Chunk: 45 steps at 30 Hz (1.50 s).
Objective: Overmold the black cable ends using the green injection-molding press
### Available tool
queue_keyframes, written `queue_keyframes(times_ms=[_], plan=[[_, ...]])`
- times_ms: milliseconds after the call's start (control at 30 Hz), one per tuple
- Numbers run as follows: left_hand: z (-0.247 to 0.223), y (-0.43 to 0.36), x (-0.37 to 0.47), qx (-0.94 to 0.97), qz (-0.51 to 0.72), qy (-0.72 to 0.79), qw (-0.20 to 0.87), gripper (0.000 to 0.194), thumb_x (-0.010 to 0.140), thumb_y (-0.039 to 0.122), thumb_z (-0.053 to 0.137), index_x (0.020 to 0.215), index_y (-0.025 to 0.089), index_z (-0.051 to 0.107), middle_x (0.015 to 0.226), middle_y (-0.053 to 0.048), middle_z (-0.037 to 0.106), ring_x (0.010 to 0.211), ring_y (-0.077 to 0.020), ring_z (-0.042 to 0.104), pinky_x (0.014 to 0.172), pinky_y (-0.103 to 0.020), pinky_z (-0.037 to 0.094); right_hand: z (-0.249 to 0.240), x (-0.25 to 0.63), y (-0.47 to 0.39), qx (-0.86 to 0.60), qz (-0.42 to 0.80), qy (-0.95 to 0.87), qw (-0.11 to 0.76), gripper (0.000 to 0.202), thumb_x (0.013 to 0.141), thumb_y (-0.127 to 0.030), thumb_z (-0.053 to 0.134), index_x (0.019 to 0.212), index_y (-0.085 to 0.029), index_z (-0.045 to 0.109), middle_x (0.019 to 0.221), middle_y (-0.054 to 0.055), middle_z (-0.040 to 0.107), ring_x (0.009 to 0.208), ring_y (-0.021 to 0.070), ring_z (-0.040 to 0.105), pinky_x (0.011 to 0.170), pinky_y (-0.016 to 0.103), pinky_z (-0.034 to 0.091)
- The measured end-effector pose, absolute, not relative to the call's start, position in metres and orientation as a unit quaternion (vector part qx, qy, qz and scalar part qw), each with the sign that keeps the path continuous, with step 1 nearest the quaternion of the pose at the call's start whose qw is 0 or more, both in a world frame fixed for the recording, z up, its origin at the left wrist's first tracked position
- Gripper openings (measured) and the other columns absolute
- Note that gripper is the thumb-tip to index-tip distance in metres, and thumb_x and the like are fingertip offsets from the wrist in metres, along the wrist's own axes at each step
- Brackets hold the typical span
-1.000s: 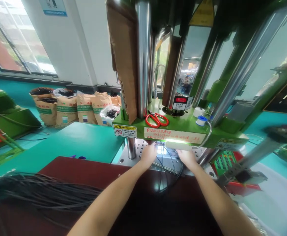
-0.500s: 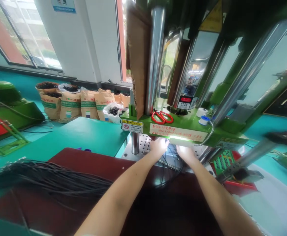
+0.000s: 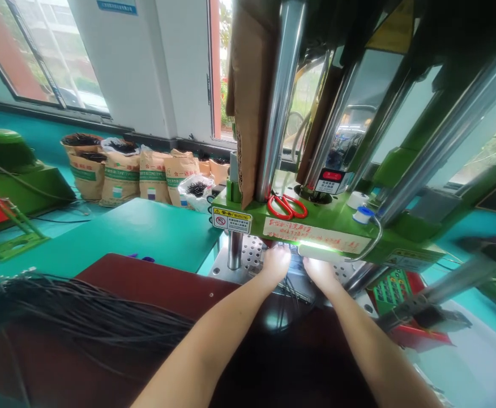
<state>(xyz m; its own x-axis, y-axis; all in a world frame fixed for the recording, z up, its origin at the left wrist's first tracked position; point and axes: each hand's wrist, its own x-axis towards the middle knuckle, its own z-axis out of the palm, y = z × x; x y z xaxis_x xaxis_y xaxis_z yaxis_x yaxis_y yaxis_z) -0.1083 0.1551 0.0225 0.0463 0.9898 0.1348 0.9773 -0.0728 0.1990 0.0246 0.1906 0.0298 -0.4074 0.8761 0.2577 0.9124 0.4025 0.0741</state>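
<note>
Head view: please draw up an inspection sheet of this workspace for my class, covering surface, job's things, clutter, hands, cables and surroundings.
Surface: dark red board, with a green tabletop beside it.
Job's things: thin dark cables at a perforated metal plate under the green press.
Clutter: red-handled scissors and white-and-blue spool on the press.
Hands: left hand and right hand close together over the plate; grip unclear in the glare.
Cables: large dark bundle spread across the board's left side.
Surroundings: open paper sacks along a wall.
</note>
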Motion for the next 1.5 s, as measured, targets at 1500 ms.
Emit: queue_keyframes(times_ms=[1500], plan=[[0.012, 0.154, -0.119, 0.806, 0.204, 0.55, -0.073, 0.045, 0.083, 0.045, 0.039, 0.117, 0.016, 0.048, 0.123, -0.008, 0.05, 0.118, -0.0209, 0.038, 0.101, -0.035, 0.024, 0.021, 0.03, 0.177, -0.448, -0.111, -0.883, 0.088, 0.035, 0.084, -0.018, 0.036, 0.116, -0.011, 0.05, 0.11, 0.016, 0.058, 0.105, 0.0255, 0.05, 0.092, 0.037, 0.032]])
